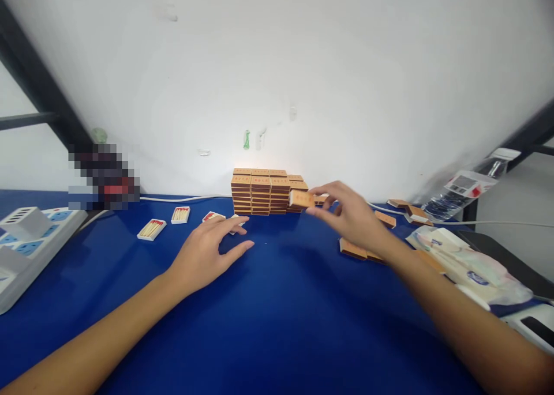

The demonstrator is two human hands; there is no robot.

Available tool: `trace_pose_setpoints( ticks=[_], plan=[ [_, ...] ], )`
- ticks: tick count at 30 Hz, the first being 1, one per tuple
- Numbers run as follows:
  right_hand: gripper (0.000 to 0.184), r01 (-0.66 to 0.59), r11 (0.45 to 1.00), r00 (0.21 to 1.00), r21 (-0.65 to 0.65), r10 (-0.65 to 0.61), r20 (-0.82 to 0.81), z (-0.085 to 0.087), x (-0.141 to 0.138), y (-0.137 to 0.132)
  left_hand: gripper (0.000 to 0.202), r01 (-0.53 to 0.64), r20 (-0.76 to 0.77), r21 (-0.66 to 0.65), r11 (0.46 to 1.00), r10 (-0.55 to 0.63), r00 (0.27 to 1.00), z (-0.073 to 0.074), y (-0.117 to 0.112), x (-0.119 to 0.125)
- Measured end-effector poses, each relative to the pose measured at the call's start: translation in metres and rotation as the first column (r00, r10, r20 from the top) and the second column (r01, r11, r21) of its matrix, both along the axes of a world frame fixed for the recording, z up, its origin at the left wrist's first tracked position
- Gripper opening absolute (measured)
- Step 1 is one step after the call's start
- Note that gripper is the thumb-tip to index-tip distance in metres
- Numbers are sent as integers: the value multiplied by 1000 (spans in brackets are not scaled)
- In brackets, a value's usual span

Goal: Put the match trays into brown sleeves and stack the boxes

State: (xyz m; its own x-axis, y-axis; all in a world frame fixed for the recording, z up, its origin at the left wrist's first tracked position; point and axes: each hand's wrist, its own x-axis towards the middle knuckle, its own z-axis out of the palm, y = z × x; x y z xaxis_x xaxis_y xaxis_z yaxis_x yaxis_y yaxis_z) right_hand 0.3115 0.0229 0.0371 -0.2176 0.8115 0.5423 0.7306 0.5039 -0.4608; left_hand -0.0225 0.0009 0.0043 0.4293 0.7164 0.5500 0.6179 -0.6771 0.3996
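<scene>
My right hand (341, 210) pinches a matchbox (302, 199) between thumb and fingers, just in front of the right end of a stack of matchboxes (260, 193). The stack stands against the wall in neat columns, with a lower column on its right side. My left hand (212, 248) is open, fingers apart, to the left of the stack and holding nothing. Beyond its fingers, a matchbox tray (213, 217) is partly covered by the hand. Two more open trays with red-tipped matches, a nearer tray (151, 229) and a farther tray (180, 215), lie to the left.
Loose matchboxes (352, 249) lie beside and behind my right forearm. A tissue pack (471, 268) and a tilted plastic bottle (470, 187) are at the right. A power strip (38, 245) with plugs sits at the left. A white cable (186, 199) runs along the wall.
</scene>
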Motion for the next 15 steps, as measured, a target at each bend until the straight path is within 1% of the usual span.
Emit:
trace_pose_setpoints(
  ticks=[1,3,5,6,8,11,13,15],
  plan=[
    [33,59,998,997,32,-61,50,9,9,14,40,-6,-86,78,997,13,996,3,5,-7],
    [35,137,990,983,17,-138,123,25,22,44,35,-36,-266,151,988,76,961,12,14,-23],
    [34,153,985,975,-75,-138,176,36,24,71,41,-99,-396,131,986,143,907,20,22,-37],
    [32,153,981,972,-118,-127,199,39,21,82,44,-131,-439,111,985,167,883,23,25,-43],
    [27,150,978,968,-147,-115,221,40,13,97,48,-178,-489,89,980,199,849,26,30,-50],
    [28,158,980,965,-119,-128,228,33,1,105,51,-199,-523,80,977,212,826,25,32,-52],
    [34,172,982,963,-78,-151,223,29,-2,101,52,-201,-530,75,977,210,821,22,31,-49],
    [35,193,981,959,-35,-181,217,26,-1,96,51,-197,-524,86,977,213,825,18,30,-46]
  ],
)
